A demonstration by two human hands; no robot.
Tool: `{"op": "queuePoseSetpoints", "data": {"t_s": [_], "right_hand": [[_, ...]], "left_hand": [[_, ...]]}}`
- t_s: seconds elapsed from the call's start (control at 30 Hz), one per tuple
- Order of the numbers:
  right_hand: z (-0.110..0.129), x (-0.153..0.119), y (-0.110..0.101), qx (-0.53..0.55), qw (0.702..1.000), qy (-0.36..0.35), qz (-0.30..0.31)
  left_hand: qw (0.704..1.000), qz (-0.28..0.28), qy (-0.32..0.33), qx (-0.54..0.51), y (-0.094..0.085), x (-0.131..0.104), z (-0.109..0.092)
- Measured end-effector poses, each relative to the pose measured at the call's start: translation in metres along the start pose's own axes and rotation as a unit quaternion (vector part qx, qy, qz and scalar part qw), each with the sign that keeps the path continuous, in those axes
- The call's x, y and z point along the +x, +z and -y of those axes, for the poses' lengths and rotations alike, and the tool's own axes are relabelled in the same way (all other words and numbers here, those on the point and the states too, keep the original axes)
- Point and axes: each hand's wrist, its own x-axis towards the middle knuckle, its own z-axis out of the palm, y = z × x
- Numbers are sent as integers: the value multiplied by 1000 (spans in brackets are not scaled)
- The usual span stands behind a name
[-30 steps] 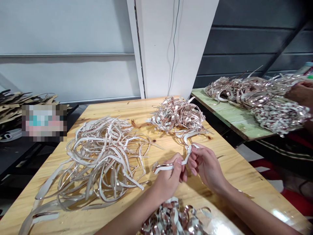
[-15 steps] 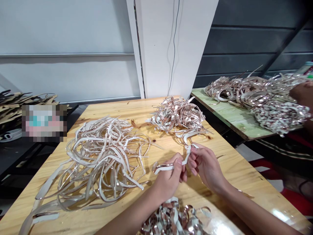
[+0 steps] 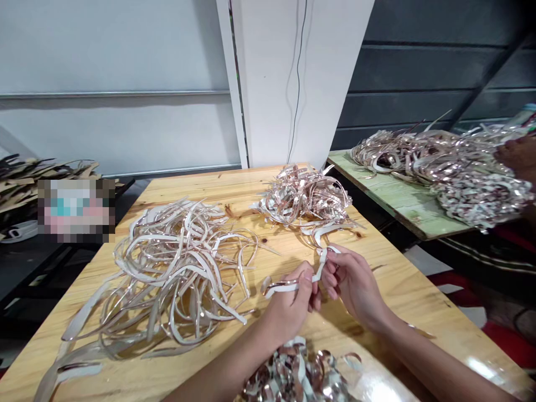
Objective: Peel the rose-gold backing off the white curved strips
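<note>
Over the wooden table my left hand (image 3: 295, 296) pinches a narrow strip (image 3: 285, 286), shiny rose-gold on one side and white on the other. Its curled free end sticks out to the left. My right hand (image 3: 354, 282) grips the same strip between thumb and fingers a short way along, and the piece between the hands is bent. Just beneath my forearms sits a heap of short curled strips (image 3: 301, 371). Left of my hands spreads a loose tangle of long strips (image 3: 180, 273). Behind them is a smaller pile of crinkled strips (image 3: 305, 195).
A green-topped table (image 3: 402, 204) on the right bears more shiny strips (image 3: 439, 159), with another person's hand (image 3: 517, 159) at its edge. Dark and tan scraps (image 3: 20, 187) lie on a black table at left. A white pillar (image 3: 285, 84) stands behind the wooden table (image 3: 201, 181).
My hands and the strip stay practically still. At the right, the other person's hand has shifted slightly.
</note>
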Motion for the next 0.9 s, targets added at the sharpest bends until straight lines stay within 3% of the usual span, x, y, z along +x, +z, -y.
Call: {"op": "queuePoseSetpoints", "data": {"t_s": [0.4, 0.9], "right_hand": [[0, 2, -1, 11, 1000, 9, -12], [3, 10, -4, 127, 988, 61, -69]], "left_hand": [[1000, 3, -6, 22, -1, 1, -5], [999, 2, -10, 36, 1, 1, -5]]}}
